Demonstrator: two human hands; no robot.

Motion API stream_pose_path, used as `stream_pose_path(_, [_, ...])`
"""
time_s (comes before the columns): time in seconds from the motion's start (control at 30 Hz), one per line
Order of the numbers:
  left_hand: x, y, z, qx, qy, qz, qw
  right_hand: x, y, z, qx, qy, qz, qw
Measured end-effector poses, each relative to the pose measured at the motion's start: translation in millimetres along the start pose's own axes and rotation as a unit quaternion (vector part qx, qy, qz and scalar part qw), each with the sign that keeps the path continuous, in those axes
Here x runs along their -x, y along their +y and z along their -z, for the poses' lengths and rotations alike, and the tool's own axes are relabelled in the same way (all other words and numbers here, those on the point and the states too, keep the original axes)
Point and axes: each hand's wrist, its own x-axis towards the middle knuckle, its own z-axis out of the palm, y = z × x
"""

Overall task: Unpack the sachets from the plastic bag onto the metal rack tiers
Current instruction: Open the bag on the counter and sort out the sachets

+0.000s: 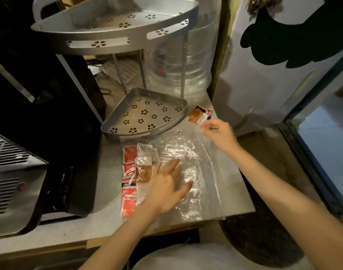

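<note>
A clear plastic bag (197, 172) lies flat on the grey counter (108, 191). Several red, white and brown sachets (130, 172) lie inside its left end. My left hand (166, 186) lies flat with spread fingers on the bag beside them. My right hand (219, 133) pinches the bag's far right corner. Two more sachets (198, 114), brown and dark, lie loose on the counter just beyond that hand. The metal rack stands behind the bag: its lower tier (143, 115) and upper tier (116, 22), both perforated with flower holes, hold nothing.
A black appliance (50, 117) and a grey vented machine (11, 182) crowd the left side. A large clear water jug (178, 61) stands behind the rack. A white panel (264, 75) rises on the right, past the counter's edge.
</note>
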Motion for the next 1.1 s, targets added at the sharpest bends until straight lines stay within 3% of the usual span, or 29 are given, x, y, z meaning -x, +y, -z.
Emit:
stream_pose_path(0.2, [11.2, -2.7, -29.5, 0.034, 0.083, 0.001, 0.996, 49.4, -14.8, -15.1, 0.004, 0.068, 0.035, 0.997])
stream_pose_path(0.33, [12.0, 3.4, -34.3, 0.047, 0.088, -0.009, 0.995, 97.7, -12.6, -34.0, 0.147, -0.064, -0.006, 0.987])
stream_pose_path(0.47, [13.6, 3.9, -37.2, 0.071, 0.073, -0.016, 0.995, 107.1, -7.4, -47.7, 0.23, -0.072, 0.002, 0.971])
stream_pose_path(0.67, [19.6, -4.2, -47.1, 0.103, -0.02, 0.011, 0.994, 109.3, 2.4, -34.5, 0.135, -0.048, -0.024, 0.989])
stream_pose_path(0.87, [18.3, -8.4, -53.9, 0.105, -0.025, 0.018, 0.994, 111.7, 26.1, -11.3, 0.058, 0.011, -0.086, 0.995])
stream_pose_path(0.97, [18.5, -9.8, -54.5, 0.061, -0.047, 0.008, 0.997, 109.3, 36.6, 5.1, 0.015, 0.055, -0.112, 0.992])
stream_pose_path(1.1, [17.8, -11.5, -56.2, -0.006, -0.069, 0.001, 0.998, 105.3, 44.5, 34.7, -0.073, 0.034, -0.144, 0.986])
